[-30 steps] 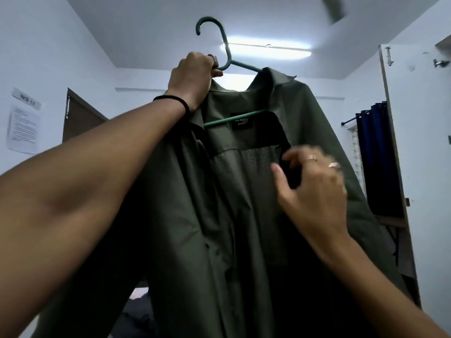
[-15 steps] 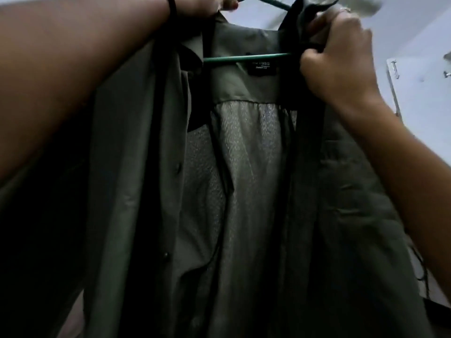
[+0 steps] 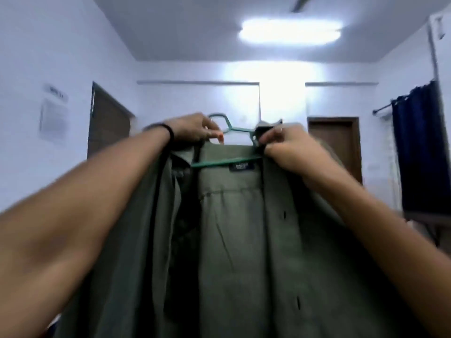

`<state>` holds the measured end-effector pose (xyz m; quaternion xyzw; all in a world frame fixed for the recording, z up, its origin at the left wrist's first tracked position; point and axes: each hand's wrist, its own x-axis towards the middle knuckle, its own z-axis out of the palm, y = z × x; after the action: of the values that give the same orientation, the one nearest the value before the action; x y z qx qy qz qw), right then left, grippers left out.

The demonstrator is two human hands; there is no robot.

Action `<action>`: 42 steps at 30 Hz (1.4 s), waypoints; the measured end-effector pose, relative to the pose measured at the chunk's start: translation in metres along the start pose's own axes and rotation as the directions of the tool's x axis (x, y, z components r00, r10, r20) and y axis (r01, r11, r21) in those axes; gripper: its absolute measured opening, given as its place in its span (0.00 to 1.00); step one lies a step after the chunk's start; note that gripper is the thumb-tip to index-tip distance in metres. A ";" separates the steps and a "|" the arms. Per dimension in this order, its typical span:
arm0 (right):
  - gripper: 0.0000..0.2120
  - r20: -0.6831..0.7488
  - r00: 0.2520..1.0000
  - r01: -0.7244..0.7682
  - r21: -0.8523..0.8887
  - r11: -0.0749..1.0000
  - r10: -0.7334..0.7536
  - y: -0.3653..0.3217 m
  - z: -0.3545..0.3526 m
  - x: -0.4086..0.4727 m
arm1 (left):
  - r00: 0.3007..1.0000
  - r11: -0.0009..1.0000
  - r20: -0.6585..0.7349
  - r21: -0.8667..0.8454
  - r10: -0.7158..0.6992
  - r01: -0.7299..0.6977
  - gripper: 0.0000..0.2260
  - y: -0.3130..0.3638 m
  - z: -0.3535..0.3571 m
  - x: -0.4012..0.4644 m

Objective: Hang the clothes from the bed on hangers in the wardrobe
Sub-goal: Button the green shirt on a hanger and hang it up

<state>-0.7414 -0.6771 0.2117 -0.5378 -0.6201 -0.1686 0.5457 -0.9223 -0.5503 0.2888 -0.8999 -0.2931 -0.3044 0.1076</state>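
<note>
An olive green shirt point(image 3: 234, 240) hangs open-fronted on a teal hanger point(image 3: 234, 129), held up in front of me. The hanger's hook curves up behind my left hand point(image 3: 192, 129), which grips the left side of the collar together with the hanger's neck. My right hand point(image 3: 285, 147) pinches the right side of the collar near the hanger's shoulder. A dark label point(image 3: 238, 166) shows inside the neck, just under the hanger's crossbar. The shirt's lower part runs out of the frame.
A white wardrobe door point(image 3: 443, 57) stands at the far right edge, with a dark blue curtain point(image 3: 417, 147) beside it. Two brown doors, one point(image 3: 108, 128) on the left wall and one point(image 3: 338, 145) on the far wall, are beyond the shirt. A bright ceiling light point(image 3: 290, 32) glows overhead.
My right hand rose from the shirt's inner front to the right collar and now pinches it. The shirt and hanger sit lower in view as my head has tilted.
</note>
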 end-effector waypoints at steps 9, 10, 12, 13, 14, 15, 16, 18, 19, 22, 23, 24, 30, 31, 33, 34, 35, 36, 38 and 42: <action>0.18 0.331 0.841 -0.467 0.044 0.883 0.428 0.197 0.227 -0.218 | 0.942 0.957 0.289 -0.176 -0.172 0.229 0.08 -0.104 0.348 -0.091; 0.18 0.361 0.821 -0.488 0.043 0.872 0.442 0.211 0.243 -0.232 | 0.934 0.956 0.310 -0.168 -0.179 0.239 0.08 -0.114 0.372 -0.094; 0.18 0.410 0.794 -0.502 0.025 0.865 0.449 0.239 0.275 -0.250 | 0.926 0.952 0.323 -0.164 -0.196 0.259 0.07 -0.134 0.416 -0.097; 0.19 0.427 0.785 -0.503 0.013 0.864 0.450 0.250 0.288 -0.257 | 0.922 0.950 0.329 -0.160 -0.204 0.267 0.07 -0.143 0.434 -0.099; 0.19 0.444 0.772 -0.507 0.000 0.862 0.455 0.264 0.304 -0.264 | 0.914 0.949 0.347 -0.148 -0.213 0.277 0.08 -0.153 0.455 -0.101; 0.19 0.454 0.761 -0.514 -0.013 0.858 0.463 0.277 0.319 -0.270 | 0.907 0.950 0.359 -0.133 -0.218 0.281 0.08 -0.163 0.475 -0.103; 0.20 0.465 0.745 -0.527 -0.027 0.849 0.477 0.289 0.334 -0.277 | 0.902 0.949 0.368 -0.123 -0.227 0.289 0.08 -0.173 0.495 -0.105; 0.21 0.490 0.712 -0.543 -0.071 0.837 0.503 0.309 0.360 -0.291 | 0.888 0.939 0.369 -0.100 -0.273 0.330 0.08 -0.192 0.533 -0.113; 0.21 0.504 0.699 -0.539 -0.095 0.837 0.507 0.316 0.370 -0.298 | 0.881 0.933 0.371 -0.088 -0.294 0.349 0.08 -0.199 0.548 -0.118; 0.23 0.546 0.635 -0.566 -0.152 0.810 0.546 0.336 0.408 -0.324 | 0.853 0.907 0.377 -0.073 -0.361 0.416 0.10 -0.224 0.600 -0.128; 0.23 0.553 0.616 -0.574 -0.172 0.801 0.560 0.339 0.415 -0.332 | 0.845 0.901 0.383 -0.065 -0.374 0.429 0.11 -0.228 0.614 -0.134; 0.24 0.561 0.599 -0.575 -0.195 0.795 0.571 0.343 0.422 -0.341 | 0.839 0.900 0.394 -0.061 -0.376 0.432 0.11 -0.232 0.627 -0.139; 0.24 0.545 0.599 -0.526 -0.284 0.802 0.586 0.351 0.446 -0.369 | 0.839 0.902 0.414 -0.086 -0.353 0.422 0.12 -0.240 0.654 -0.153; 0.23 0.554 0.595 -0.529 -0.275 0.802 0.582 0.351 0.447 -0.369 | 0.853 0.905 0.380 -0.086 -0.358 0.418 0.13 -0.238 0.649 -0.156; 0.22 0.587 0.561 -0.552 -0.259 0.793 0.583 0.354 0.447 -0.365 | 0.893 0.908 0.245 -0.091 -0.378 0.409 0.15 -0.227 0.635 -0.169; 0.22 0.614 0.528 -0.574 -0.252 0.780 0.587 0.355 0.445 -0.363 | 0.899 0.899 0.176 -0.112 -0.401 0.423 0.18 -0.216 0.624 -0.180; 0.23 0.646 0.486 -0.592 -0.252 0.766 0.588 0.356 0.440 -0.358 | 0.893 0.885 0.129 -0.137 -0.430 0.446 0.21 -0.204 0.613 -0.194; 0.25 0.684 0.443 -0.604 -0.249 0.757 0.579 0.356 0.434 -0.354 | 0.880 0.868 0.112 -0.152 -0.461 0.473 0.23 -0.189 0.600 -0.212; 0.31 0.771 0.376 -0.578 -0.238 0.780 0.514 0.353 0.414 -0.345 | 0.841 0.831 0.151 -0.136 -0.520 0.539 0.27 -0.162 0.575 -0.255; 0.30 0.887 0.272 -0.298 -0.290 0.909 0.372 0.320 0.336 -0.351 | 0.689 0.722 0.306 -0.008 -0.657 0.692 0.33 -0.103 0.511 -0.366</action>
<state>-0.6967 -0.4619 -0.3273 -0.6723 -0.6840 0.2641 0.1021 -0.9706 -0.4463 -0.3374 -0.7673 -0.5962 -0.2087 -0.1102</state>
